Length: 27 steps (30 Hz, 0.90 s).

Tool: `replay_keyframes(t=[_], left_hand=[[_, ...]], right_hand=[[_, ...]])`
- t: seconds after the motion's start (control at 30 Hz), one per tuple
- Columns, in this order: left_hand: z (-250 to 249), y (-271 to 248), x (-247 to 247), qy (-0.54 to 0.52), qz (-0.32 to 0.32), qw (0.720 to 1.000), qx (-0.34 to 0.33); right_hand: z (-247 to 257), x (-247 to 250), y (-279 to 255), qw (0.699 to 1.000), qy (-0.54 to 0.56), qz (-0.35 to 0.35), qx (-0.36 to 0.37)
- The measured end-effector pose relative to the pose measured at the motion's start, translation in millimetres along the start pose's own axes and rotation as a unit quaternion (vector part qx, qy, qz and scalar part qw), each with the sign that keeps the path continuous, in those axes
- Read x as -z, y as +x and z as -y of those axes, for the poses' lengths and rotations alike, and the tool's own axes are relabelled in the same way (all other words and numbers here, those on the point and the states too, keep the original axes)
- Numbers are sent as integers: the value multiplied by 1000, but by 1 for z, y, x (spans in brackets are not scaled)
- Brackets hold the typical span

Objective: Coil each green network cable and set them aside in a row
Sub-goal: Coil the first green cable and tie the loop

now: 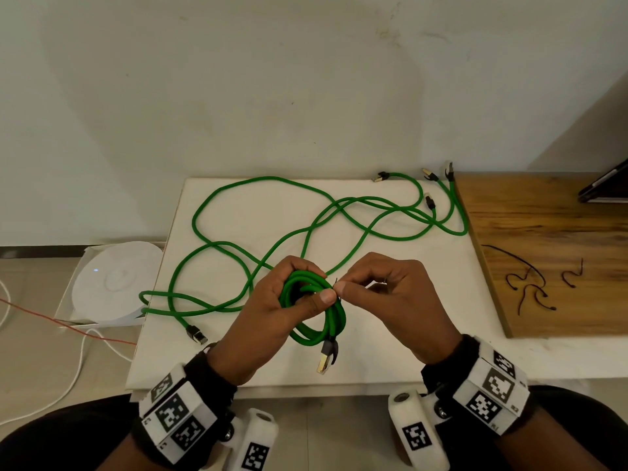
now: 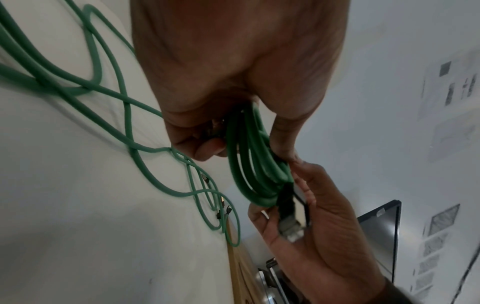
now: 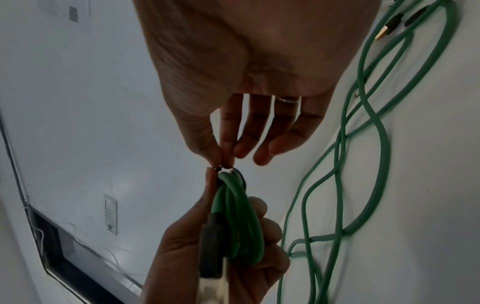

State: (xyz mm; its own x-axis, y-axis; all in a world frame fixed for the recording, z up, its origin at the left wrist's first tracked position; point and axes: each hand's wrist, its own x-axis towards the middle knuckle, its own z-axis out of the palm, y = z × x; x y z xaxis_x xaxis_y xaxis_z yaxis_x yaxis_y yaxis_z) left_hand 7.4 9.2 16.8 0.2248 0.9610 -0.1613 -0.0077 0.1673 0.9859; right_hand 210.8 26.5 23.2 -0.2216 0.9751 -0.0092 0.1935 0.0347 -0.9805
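Observation:
My left hand (image 1: 311,283) grips a coiled green network cable (image 1: 316,311) just above the white board (image 1: 407,317); its grey plug with a gold tip (image 1: 326,360) hangs down toward me. My right hand (image 1: 341,288) pinches a thin black twist tie (image 1: 335,283) between thumb and forefinger at the coil's upper right side. In the right wrist view the tie (image 3: 219,167) meets the top of the coil (image 3: 241,222). Several loose green cables (image 1: 251,246) sprawl tangled across the board behind my hands, their plugs at the far right and near left.
A wooden board (image 1: 560,239) lies to the right with several black twist ties (image 1: 530,287) on it. A dark flat device (image 1: 605,188) sits at the far right edge. A white round device in a box (image 1: 115,283) and floor wires (image 1: 78,334) are on the left.

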Motion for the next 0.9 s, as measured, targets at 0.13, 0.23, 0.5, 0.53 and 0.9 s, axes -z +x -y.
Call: replay_keyframes(t=[0.13,0.23,0.5,0.53,0.9], left_hand=[[8,0,1,45,5,999,-9],[9,0,0,62,14,998,-17],[6,1,-1,5,29,999,28],[5,1,-1,0,26,999,32],[9,-1,0,131,-34,991,0]], right_hand=[[-3,0,-1,999,-36,8,-23],[-2,0,-1,999,-37,-4,-24],[2,4,2,993,48,-71,-79],[3,4,1,993,44,-74,-85],[15,-12,-10,986,77,-55,-138]])
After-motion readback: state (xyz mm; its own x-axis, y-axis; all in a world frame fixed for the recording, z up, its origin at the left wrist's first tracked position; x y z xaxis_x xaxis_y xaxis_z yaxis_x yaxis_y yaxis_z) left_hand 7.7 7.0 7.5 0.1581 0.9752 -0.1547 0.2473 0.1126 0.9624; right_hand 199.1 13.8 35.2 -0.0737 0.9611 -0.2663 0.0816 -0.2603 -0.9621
